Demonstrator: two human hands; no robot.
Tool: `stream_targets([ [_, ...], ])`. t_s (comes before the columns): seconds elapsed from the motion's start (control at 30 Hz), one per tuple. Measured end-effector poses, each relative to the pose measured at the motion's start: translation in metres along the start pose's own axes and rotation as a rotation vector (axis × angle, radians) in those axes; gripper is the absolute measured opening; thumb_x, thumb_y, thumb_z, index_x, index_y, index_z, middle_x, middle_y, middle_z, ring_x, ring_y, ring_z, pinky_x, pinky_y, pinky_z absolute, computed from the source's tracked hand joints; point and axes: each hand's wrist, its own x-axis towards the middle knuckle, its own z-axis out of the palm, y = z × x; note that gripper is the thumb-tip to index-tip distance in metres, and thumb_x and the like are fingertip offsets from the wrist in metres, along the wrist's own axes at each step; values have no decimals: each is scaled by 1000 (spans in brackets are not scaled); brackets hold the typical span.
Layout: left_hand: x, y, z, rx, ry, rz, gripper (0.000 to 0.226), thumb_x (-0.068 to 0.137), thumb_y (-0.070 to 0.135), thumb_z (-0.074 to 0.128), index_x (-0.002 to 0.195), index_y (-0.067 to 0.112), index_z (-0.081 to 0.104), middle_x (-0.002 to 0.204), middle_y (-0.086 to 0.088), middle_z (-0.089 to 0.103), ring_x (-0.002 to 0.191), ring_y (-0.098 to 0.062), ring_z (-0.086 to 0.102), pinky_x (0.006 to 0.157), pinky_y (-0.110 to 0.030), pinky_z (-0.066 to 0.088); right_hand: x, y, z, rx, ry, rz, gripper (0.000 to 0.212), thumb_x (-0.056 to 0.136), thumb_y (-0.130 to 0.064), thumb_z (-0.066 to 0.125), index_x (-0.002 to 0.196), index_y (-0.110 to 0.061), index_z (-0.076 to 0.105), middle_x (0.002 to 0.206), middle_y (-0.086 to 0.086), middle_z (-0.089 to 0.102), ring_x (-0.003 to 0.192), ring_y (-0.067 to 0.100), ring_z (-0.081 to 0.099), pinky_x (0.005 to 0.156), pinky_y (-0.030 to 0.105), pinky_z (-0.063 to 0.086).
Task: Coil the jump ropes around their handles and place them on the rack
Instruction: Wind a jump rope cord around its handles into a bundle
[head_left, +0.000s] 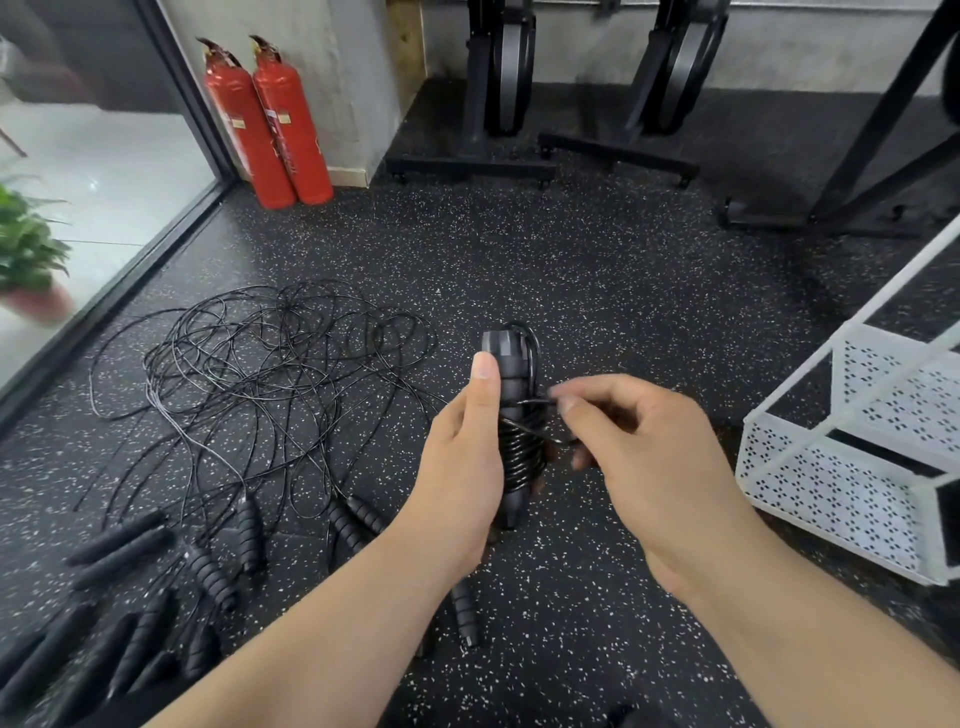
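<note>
Where the two hands meet, one jump rope bundle (511, 374) is held upright above the speckled floor (571, 270): black handles with black cord (522, 452) wound round their lower half. How many handles lie under the coil cannot be told.

Left hand (467, 457): wrapped round the bundle from the left, thumb laid straight up the front; its fingers are hidden behind the handles.

Right hand (639, 447): thumb and forefinger pinch a short run of the cord just right of the bundle; the tips are blurred, the other fingers curl under, partly out of sight.

Loose ropes (260, 364): a tangled heap on the floor, left of the left hand; single strands cannot be followed.

Spare handles (218, 577): scattered below the heap, several blurred or cut by the lower left edge, one partly covered by the left forearm.

Rack (831, 478): white perforated metal, right of the right hand, cropped by the frame edge.

Fire extinguishers (270, 119): two, red, far beyond the left hand against the wall.
</note>
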Motion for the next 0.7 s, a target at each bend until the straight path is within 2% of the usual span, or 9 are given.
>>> stream_targets([
  [0.07,0,1,-1,20,16,11,65,89,77,46,98,24,81,97,-14,80,80,-27,74,79,-50,61,-4,-2,-2,-60,-56,-6,20,100,-20,70,99,-36,82,81,-15,76,64,1,63,62,16,49],
  [0.13,-2,3,-1,35,41,17,65,89,74,46,97,20,80,94,-7,82,86,-24,79,89,-48,63,-7,-4,-7,-118,-111,-44,23,98,-17,70,101,-37,81,78,-15,75,62,1,63,59,13,47],
  [0.23,-1,6,-2,74,88,64,79,86,78,45,108,8,74,100,-16,79,98,-36,76,98,-58,59,-9,-7,-13,-132,-195,-63,20,96,-14,74,100,-32,79,85,-8,77,64,12,69,65,25,57],
  [0.3,0,7,-2,93,82,87,79,85,80,45,109,10,75,102,-14,79,101,-35,76,99,-60,58,-8,-6,-14,-188,-172,-92,19,93,-14,78,98,-32,79,88,-12,78,68,10,73,70,29,63],
  [0.4,0,2,0,104,29,54,69,87,76,43,110,22,78,101,-2,82,97,-22,79,89,-43,63,-6,-5,-11,-393,37,-287,23,92,-20,81,105,-38,78,93,-26,75,89,-6,72,82,16,59],
  [0.47,0,-2,0,96,2,42,65,91,75,42,104,25,81,94,-3,82,82,-19,77,74,-37,60,-4,-5,-6,-306,134,-400,22,94,-18,81,108,-35,79,96,-25,76,96,-3,73,84,16,58],
  [0.57,-1,0,2,50,7,7,60,99,71,42,89,29,82,81,-8,78,66,-23,69,60,-37,56,-4,-1,4,-188,172,-458,20,94,-14,81,106,-30,81,97,-20,77,95,5,75,82,21,59],
  [0.7,-2,-3,3,47,-15,-8,63,99,73,42,94,22,80,77,-13,73,62,-26,65,57,-39,54,-4,6,14,-181,189,-470,19,97,-11,77,104,-28,82,102,-17,73,94,11,73,78,26,60],
])
